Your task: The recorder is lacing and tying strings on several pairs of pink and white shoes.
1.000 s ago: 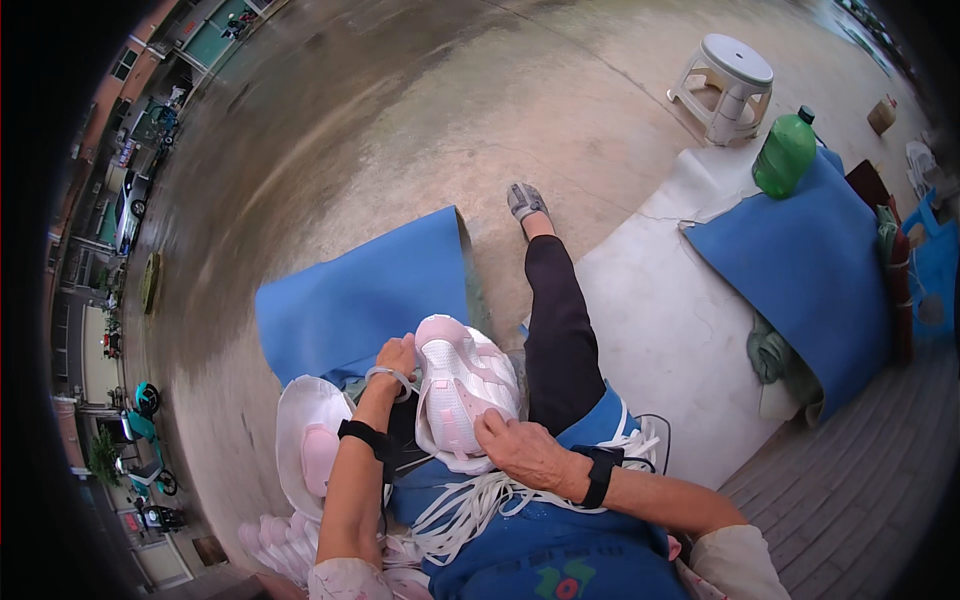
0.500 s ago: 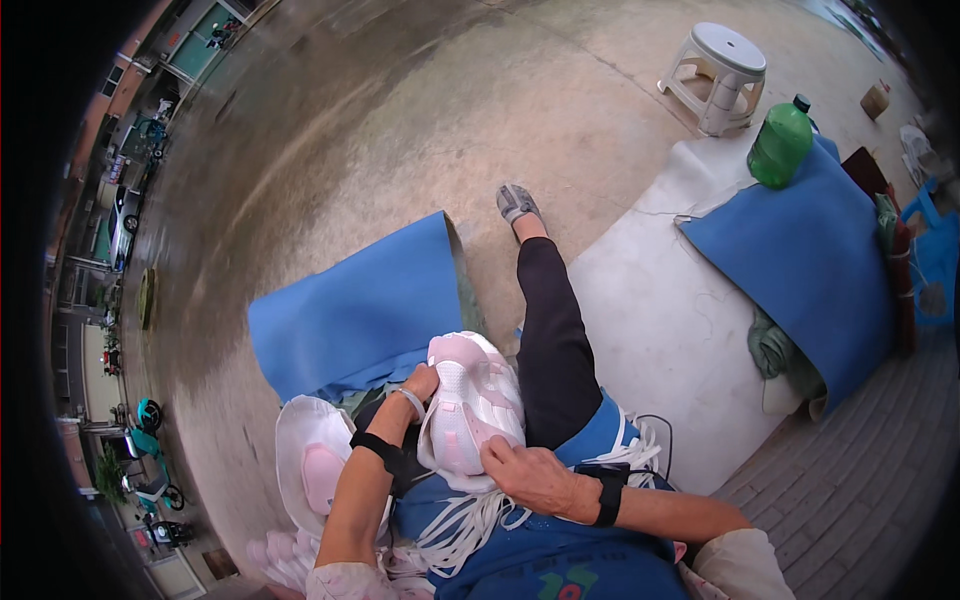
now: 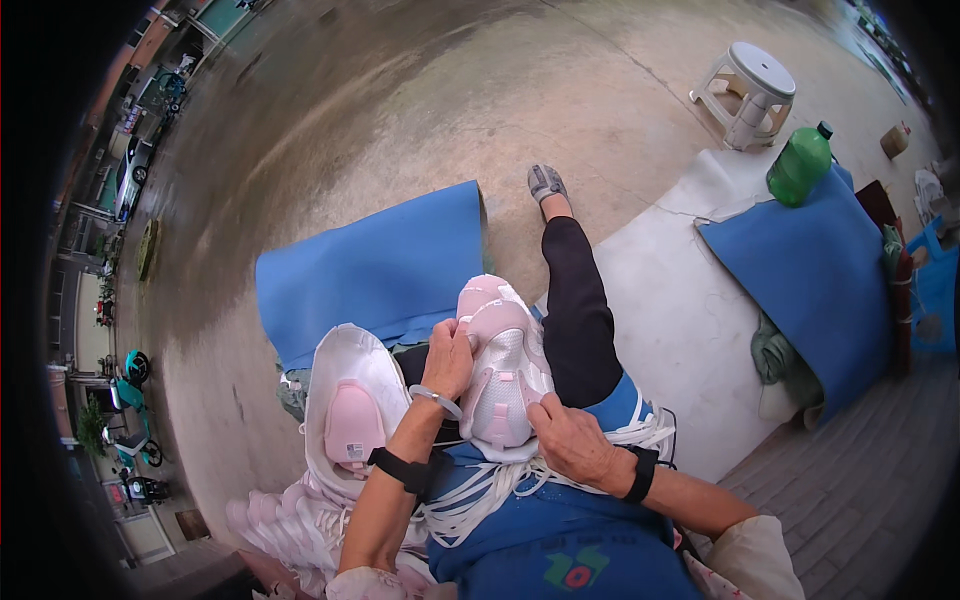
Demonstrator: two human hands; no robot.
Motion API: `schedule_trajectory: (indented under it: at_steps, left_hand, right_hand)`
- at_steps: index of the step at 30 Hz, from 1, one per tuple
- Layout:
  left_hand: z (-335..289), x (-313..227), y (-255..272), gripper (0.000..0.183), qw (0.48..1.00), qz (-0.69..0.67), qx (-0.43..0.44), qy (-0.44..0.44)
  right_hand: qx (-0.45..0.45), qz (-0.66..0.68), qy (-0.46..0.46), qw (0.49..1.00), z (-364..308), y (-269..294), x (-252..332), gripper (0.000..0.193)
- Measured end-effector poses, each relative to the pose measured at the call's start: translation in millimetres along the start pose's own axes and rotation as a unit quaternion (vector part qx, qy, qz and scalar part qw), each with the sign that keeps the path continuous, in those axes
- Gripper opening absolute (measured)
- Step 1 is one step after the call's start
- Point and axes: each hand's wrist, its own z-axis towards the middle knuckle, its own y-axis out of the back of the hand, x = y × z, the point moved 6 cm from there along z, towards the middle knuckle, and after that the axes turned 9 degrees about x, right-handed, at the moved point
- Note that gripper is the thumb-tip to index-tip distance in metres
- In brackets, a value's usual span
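Note:
On my lap lies a pink and white sneaker upper [image 3: 497,385], its mesh front toward me. My left hand [image 3: 449,362] grips its left edge farther from me, fingers closed round the material. At its near right edge my right hand [image 3: 578,442] pinches the rim between thumb and fingers. White shoelaces [image 3: 455,515] lie in a loose bundle across my blue apron [image 3: 510,555], below the upper and out to the right. Left of my left forearm stands another white upper with a pink padded patch [image 3: 354,422], and several pink and white uppers [image 3: 295,525] are stacked beneath it.
A blue sheet [image 3: 370,275] lies ahead on the left. To the right are a white sheet [image 3: 655,275] and a draped blue sheet [image 3: 815,265] with a green bottle [image 3: 799,168] by its far edge. Behind stands a white stool [image 3: 762,70].
The upper has shifted right and turned, showing more of its pink far end. My left hand has moved up and right with it; my right hand remains at its near right edge.

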Motion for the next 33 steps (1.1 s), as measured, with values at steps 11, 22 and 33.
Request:
schedule_trajectory:
  at_steps: [11,22,33]
  left_hand:
    - [-101.2,-49.3,-9.9,0.045,0.938,0.268,0.009,-0.220]
    - [-128.6,-51.6,-44.1,0.044,0.894,0.395,-0.059,-0.204]
    - [-142.8,-30.2,-67.8,0.062,0.857,0.437,-0.063,-0.266]
  right_hand:
    - [-0.063,-0.137,0.071,0.986,20.4,27.0,7.6,0.021]
    - [-0.072,-0.141,0.050,0.986,30.3,23.0,-19.9,0.028]
    - [-0.009,0.092,0.017,0.996,17.8,20.9,-31.5,0.035]
